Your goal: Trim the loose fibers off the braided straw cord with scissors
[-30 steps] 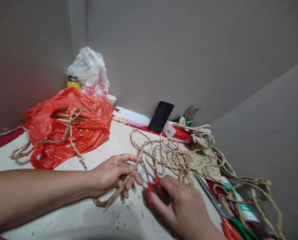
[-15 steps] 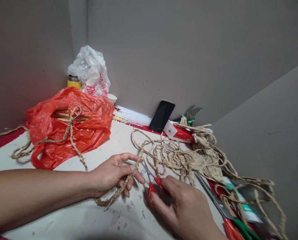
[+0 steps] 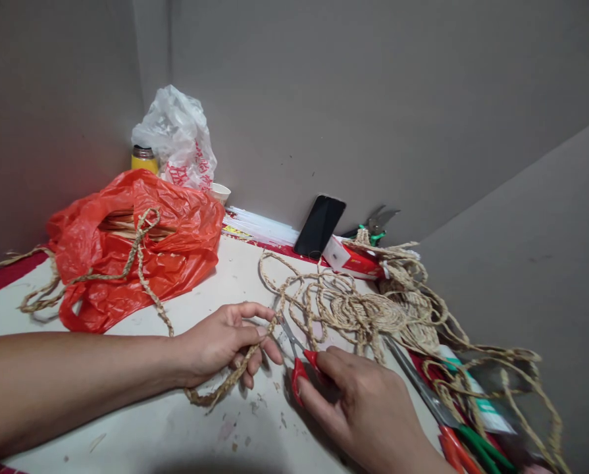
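My left hand (image 3: 220,343) pinches a braided straw rope (image 3: 235,376) between thumb and fingers, and the rope loops down under the palm. My right hand (image 3: 368,415) grips the red handles of small scissors (image 3: 294,359). Their thin metal blades point up-left, right beside the rope at my left fingertips. A flat coiled mat of the same braid (image 3: 373,315) lies just behind the scissors amid tangled rope.
A red plastic bag (image 3: 131,247) with rope trailing out sits at the left. Behind it stand a white bag (image 3: 178,141) and a yellow flask (image 3: 143,159). A black phone (image 3: 320,227) leans on the wall. Green-handled pliers (image 3: 373,227) and long scissors (image 3: 442,418) lie right.
Almost nothing moved. Both hands keep their grip; the scissors' blades have edged slightly closer to the rope at my left fingertips.
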A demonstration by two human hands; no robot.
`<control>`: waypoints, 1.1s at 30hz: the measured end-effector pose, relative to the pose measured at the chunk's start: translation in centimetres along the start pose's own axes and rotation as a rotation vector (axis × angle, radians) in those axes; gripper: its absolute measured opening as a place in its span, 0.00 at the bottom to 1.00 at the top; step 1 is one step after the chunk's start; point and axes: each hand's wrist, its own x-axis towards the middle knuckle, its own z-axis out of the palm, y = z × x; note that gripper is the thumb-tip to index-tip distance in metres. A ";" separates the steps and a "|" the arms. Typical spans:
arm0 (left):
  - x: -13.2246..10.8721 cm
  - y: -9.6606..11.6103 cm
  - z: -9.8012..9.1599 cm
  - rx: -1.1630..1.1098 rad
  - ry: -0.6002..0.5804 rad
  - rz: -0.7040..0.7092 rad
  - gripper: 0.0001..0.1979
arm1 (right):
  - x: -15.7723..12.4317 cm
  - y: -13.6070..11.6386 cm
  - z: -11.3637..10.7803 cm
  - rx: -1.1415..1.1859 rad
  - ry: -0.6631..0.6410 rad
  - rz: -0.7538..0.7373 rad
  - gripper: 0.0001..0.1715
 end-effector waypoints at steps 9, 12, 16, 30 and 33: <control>0.0 0.1 0.0 -0.010 -0.001 0.000 0.16 | -0.3 0.5 0.3 0.091 -0.005 -0.052 0.20; 0.0 0.1 0.0 -0.026 0.009 -0.002 0.15 | -0.1 0.7 0.2 0.116 0.066 -0.044 0.20; 0.1 0.1 -0.1 -0.036 0.017 -0.006 0.14 | 0.2 0.5 0.3 0.072 0.039 -0.027 0.15; 0.0 0.2 0.1 -0.017 -0.021 -0.007 0.13 | 0.0 0.9 0.6 0.296 0.054 0.087 0.21; 0.0 0.0 0.0 -0.016 -0.080 -0.022 0.14 | 0.2 0.4 0.6 0.700 0.024 0.284 0.24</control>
